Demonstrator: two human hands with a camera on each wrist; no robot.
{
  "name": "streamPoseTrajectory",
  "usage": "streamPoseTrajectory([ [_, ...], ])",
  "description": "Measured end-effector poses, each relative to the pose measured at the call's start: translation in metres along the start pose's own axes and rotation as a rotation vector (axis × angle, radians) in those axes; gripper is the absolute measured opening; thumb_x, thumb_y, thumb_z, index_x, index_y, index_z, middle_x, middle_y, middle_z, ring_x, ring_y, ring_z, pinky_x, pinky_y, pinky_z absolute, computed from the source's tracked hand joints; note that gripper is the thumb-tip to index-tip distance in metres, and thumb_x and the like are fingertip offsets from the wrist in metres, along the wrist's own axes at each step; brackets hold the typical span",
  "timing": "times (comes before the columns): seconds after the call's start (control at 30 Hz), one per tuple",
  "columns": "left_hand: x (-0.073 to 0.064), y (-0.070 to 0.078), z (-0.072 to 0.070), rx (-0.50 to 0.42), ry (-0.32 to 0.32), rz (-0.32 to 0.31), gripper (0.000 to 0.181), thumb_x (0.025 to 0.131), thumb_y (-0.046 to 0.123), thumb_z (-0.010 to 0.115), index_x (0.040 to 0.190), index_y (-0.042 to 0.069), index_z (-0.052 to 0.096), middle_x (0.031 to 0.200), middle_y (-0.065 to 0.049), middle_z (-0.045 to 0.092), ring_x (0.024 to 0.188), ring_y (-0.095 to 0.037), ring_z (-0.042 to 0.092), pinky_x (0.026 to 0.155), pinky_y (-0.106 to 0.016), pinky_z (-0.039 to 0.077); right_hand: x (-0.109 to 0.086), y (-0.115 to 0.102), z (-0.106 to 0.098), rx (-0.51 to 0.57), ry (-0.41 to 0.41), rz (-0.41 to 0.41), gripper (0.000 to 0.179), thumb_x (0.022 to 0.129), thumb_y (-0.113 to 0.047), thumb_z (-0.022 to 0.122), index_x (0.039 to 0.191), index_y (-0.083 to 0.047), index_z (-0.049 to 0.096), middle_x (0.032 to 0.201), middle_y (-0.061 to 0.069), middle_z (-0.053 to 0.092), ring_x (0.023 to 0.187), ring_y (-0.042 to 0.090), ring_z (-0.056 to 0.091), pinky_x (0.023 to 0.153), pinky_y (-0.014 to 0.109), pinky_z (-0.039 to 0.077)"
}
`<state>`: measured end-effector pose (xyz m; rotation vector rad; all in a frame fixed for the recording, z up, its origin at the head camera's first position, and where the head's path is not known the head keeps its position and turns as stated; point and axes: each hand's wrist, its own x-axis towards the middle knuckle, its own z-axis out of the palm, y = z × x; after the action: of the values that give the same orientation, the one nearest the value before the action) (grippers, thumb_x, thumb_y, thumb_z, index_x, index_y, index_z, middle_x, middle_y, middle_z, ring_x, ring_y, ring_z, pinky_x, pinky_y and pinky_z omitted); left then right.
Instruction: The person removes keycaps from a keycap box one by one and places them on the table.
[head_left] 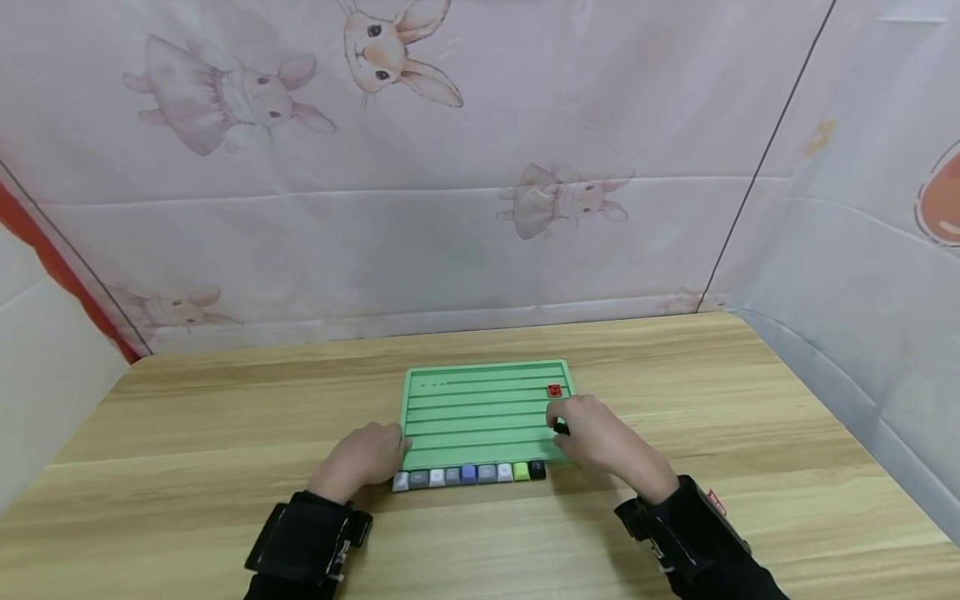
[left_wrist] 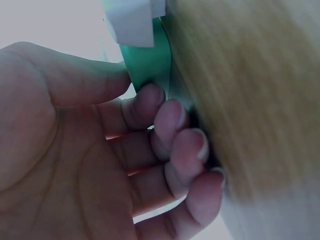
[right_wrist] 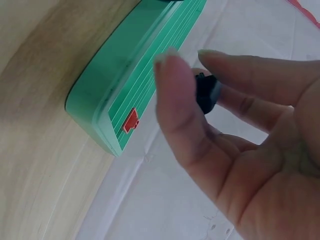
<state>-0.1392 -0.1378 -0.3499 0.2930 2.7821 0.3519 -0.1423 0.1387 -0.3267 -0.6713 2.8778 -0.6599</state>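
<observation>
A green ridged tray (head_left: 480,417) lies on the wooden table, with a small red keycap (head_left: 554,390) near its far right corner. The left hand (head_left: 367,458) grips the tray's left edge; in the left wrist view the thumb and curled index finger meet at the green side (left_wrist: 150,65). Above the tray's right part, the right hand (head_left: 600,433) pinches a black keycap (right_wrist: 207,92) between thumb and fingers, apart from the tray. A row of several keycaps (head_left: 468,474) in grey, white, purple, lime and black runs along the tray's front edge.
Pale wood table (head_left: 225,417) surrounds the tray. A fabric wall (head_left: 420,250) printed with rabbits rises behind the table, and another fabric side (head_left: 862,292) stands to the right. Black bands (head_left: 307,537) are strapped round both wrists.
</observation>
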Motion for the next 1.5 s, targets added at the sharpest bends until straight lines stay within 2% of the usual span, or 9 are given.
streamPoseTrajectory([
  [0.27, 0.0001, 0.0005, -0.0006, 0.01, 0.001, 0.001, 0.023, 0.094, 0.015, 0.043, 0.078, 0.002, 0.053, 0.057, -0.005, 0.042, 0.05, -0.017, 0.042, 0.048, -0.03, 0.034, 0.0002, -0.0007, 0.0011, 0.0, -0.006, 0.007, 0.013, 0.076, 0.006, 0.061, 0.088, 0.0, 0.062, 0.09, 0.013, 0.064, 0.073, 0.016, 0.05, 0.062, 0.034, 0.047],
  [0.73, 0.0, 0.0, -0.0014, 0.009, -0.001, 0.004, 0.022, 0.094, 0.015, 0.043, 0.081, 0.002, 0.053, 0.057, -0.005, 0.041, 0.051, -0.018, 0.041, 0.049, -0.031, 0.035, -0.0023, -0.0007, -0.0002, 0.005, -0.032, -0.024, 0.014, 0.07, 0.008, 0.065, 0.082, -0.001, 0.063, 0.08, 0.009, 0.062, 0.064, 0.015, 0.047, 0.059, 0.033, 0.045],
  [0.9, -0.0002, -0.0003, -0.0014, 0.006, 0.0, 0.008, 0.022, 0.094, 0.015, 0.043, 0.081, 0.001, 0.053, 0.058, -0.005, 0.041, 0.051, -0.018, 0.042, 0.05, -0.031, 0.036, -0.0027, -0.0017, 0.0013, 0.004, -0.047, 0.0, 0.019, 0.069, 0.008, 0.064, 0.087, 0.001, 0.06, 0.076, 0.007, 0.057, 0.063, 0.017, 0.046, 0.057, 0.032, 0.042],
  [1.0, -0.001, 0.0, -0.0018, 0.005, -0.001, 0.005, 0.022, 0.094, 0.015, 0.043, 0.08, 0.001, 0.053, 0.058, -0.005, 0.041, 0.051, -0.018, 0.042, 0.05, -0.031, 0.036, -0.003, -0.0027, 0.0018, -0.006, -0.051, 0.009, 0.018, 0.067, 0.01, 0.063, 0.081, 0.0, 0.057, 0.071, 0.006, 0.053, 0.062, 0.018, 0.045, 0.056, 0.032, 0.04],
  [1.13, -0.0013, 0.0002, -0.002, 0.008, -0.003, -0.001, 0.022, 0.094, 0.015, 0.043, 0.081, 0.001, 0.053, 0.058, -0.005, 0.042, 0.052, -0.019, 0.042, 0.051, -0.032, 0.037, -0.004, -0.0034, 0.0026, -0.022, -0.068, -0.01, 0.019, 0.067, 0.011, 0.064, 0.072, -0.004, 0.053, 0.066, 0.004, 0.049, 0.061, 0.018, 0.044, 0.055, 0.032, 0.039],
  [1.5, -0.0001, 0.0005, -0.0006, 0.004, -0.005, -0.023, 0.024, 0.095, 0.016, 0.042, 0.077, 0.004, 0.053, 0.057, -0.005, 0.041, 0.05, -0.018, 0.042, 0.048, -0.029, 0.033, -0.0083, -0.0037, 0.0047, -0.033, -0.122, -0.071, 0.02, 0.066, 0.007, 0.068, 0.072, -0.004, 0.052, 0.068, 0.003, 0.049, 0.062, 0.018, 0.042, 0.056, 0.034, 0.041],
])
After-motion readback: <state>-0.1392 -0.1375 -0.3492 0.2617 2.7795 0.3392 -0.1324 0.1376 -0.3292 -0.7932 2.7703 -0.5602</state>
